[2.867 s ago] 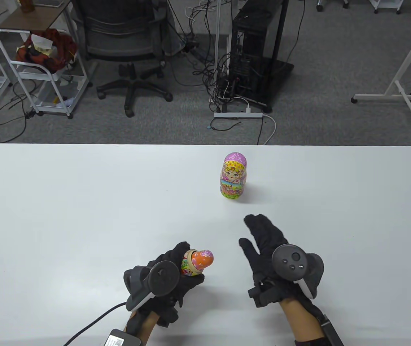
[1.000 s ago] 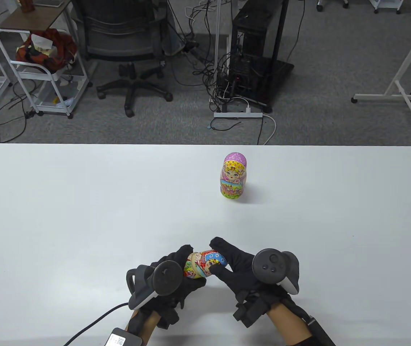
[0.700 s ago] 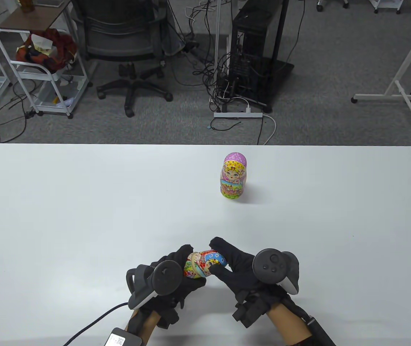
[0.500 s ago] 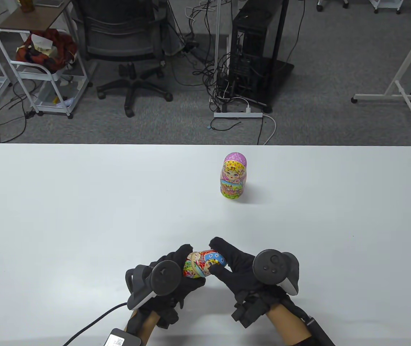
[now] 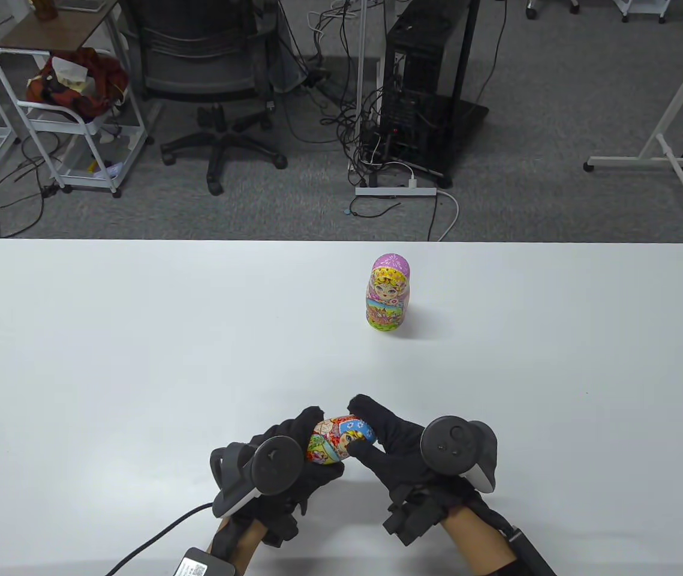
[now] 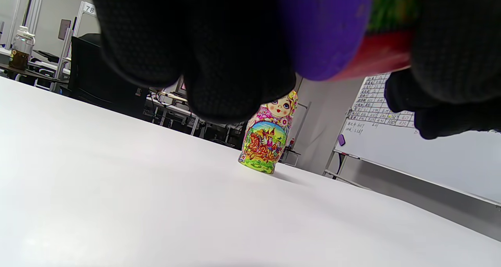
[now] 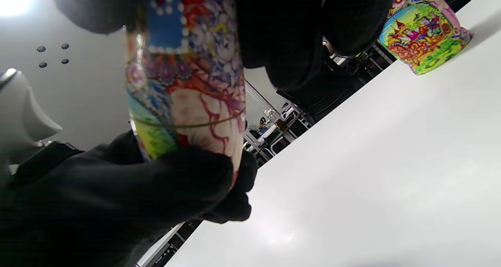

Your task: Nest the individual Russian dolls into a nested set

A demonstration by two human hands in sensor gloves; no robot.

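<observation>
Now the blue-headed doll (image 5: 336,441) is lying tilted above the near middle of the table (image 5: 137,336), its two halves sitting flush where a pale wooden rim was showing a second ago. Both hands are grasping it: the left hand (image 5: 284,465) is clenching its lower half and the right hand (image 5: 401,450) its top. Well apart, the pink-headed doll (image 5: 388,292) is still standing upright, untouched.

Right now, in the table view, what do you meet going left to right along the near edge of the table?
Left hand → blue-topped doll gripped between both hands → right hand.
</observation>
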